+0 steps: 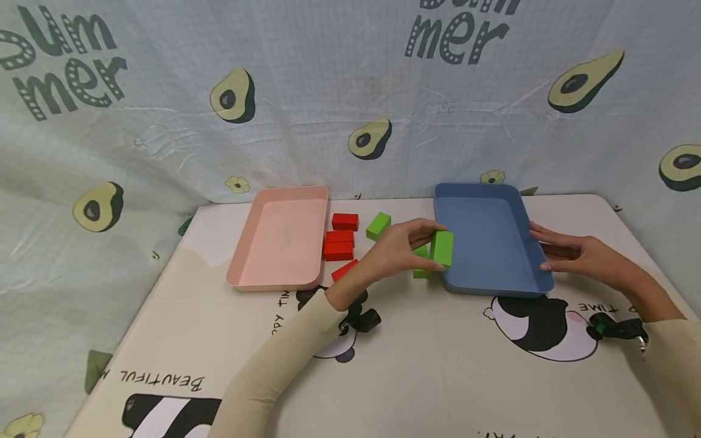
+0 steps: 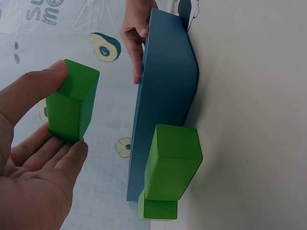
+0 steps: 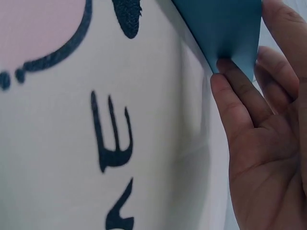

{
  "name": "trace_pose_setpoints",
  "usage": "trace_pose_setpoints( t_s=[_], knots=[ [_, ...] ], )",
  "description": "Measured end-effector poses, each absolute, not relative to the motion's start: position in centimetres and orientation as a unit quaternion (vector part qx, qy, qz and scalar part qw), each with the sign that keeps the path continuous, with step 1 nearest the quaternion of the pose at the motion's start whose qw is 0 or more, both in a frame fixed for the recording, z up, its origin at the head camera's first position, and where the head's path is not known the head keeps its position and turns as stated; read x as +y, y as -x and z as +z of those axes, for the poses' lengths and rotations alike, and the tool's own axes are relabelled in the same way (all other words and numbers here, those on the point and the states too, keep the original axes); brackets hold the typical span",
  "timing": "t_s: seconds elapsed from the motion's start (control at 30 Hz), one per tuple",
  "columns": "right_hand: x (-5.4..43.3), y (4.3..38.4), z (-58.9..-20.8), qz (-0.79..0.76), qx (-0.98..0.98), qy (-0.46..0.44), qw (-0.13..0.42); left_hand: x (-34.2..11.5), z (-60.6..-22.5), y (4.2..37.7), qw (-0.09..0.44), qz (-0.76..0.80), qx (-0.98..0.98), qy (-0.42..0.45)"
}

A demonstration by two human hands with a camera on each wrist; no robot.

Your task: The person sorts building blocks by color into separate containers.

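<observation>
Blue tray (image 1: 487, 243) touches the right grip (image 1: 586, 258) (outspread) while the left grip (image 1: 398, 246) pinches a green block (image 1: 442, 248) nearby.

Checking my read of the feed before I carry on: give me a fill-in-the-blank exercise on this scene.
1. The left hand grips a block coloured ____.
2. The right hand touches the ____ tray.
3. The blocks nearest the pink tray are coloured ____.
4. The fruit pictured on the backdrop is the ____.

Missing words: green; blue; red; avocado.
</observation>
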State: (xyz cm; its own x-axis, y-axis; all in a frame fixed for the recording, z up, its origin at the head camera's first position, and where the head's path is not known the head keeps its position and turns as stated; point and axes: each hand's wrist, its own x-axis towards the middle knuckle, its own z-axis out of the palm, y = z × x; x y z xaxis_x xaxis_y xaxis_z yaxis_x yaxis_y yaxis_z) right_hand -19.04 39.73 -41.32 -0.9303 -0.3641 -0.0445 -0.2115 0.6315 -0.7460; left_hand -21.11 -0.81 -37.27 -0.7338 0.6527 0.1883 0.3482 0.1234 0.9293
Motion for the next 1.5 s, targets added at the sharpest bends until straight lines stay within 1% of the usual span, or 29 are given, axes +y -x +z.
trace_pose_setpoints(
  t_s=[0.17,0.4,0.63,0.8,1.1,1.5],
  knots=[
    [39.9,19.1,-41.3,-0.403,0.894,0.168,0.098,-0.4,-37.0,21.2,0.133,0.561,0.741,-0.343],
    [40.1,19.4,-41.4,-0.400,0.887,0.206,0.101,0.1,-36.7,21.7,0.135,0.560,0.743,-0.341],
    [40.0,19.4,-41.4,-0.397,0.890,0.201,0.099,0.7,-36.6,21.9,0.139,0.561,0.742,-0.340],
    [40.0,19.4,-41.4,-0.403,0.883,0.219,0.099,1.0,-36.6,22.1,0.141,0.561,0.744,-0.334],
    [40.1,19.4,-41.5,-0.409,0.880,0.223,0.092,1.8,-36.1,22.6,0.150,0.563,0.743,-0.329],
    [40.1,19.5,-41.2,-0.391,0.890,0.214,0.095,2.4,-35.9,23.5,0.184,0.579,0.718,-0.340]
  ],
)
